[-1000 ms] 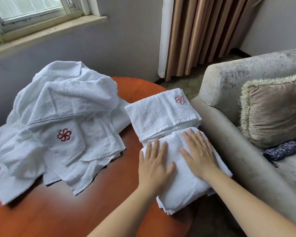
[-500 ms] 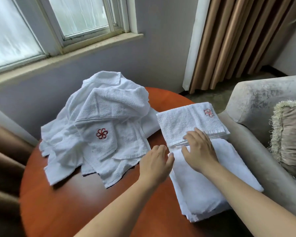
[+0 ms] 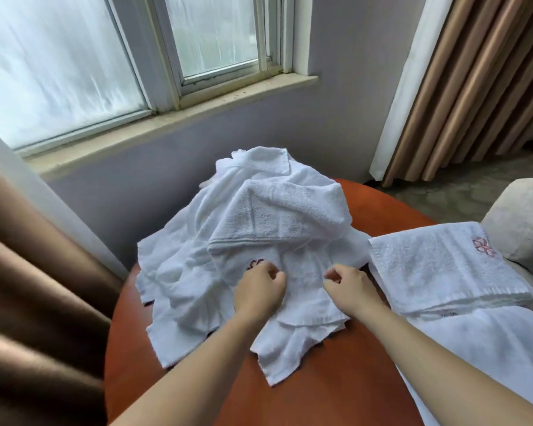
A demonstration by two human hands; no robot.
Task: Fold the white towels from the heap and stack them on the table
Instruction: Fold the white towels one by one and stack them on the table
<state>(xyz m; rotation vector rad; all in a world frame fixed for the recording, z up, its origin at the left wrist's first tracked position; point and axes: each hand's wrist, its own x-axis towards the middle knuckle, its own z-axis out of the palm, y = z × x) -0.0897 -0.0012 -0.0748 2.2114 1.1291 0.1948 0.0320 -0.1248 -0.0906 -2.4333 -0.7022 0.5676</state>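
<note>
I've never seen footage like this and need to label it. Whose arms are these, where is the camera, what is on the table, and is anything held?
There is no machine here. A person wears one wide-angle camera on the head, looking forward and down, so the two bare arms are their own. On the round reddish table lies a heap of loose white towels, and to its right a stack of folded towels, the top one with a red emblem. The left hand and right hand are on the near part of the heap, fingers curled into the cloth; whether either grip is actually pinching a towel I cannot tell. Behind are a window and curtains.
</note>
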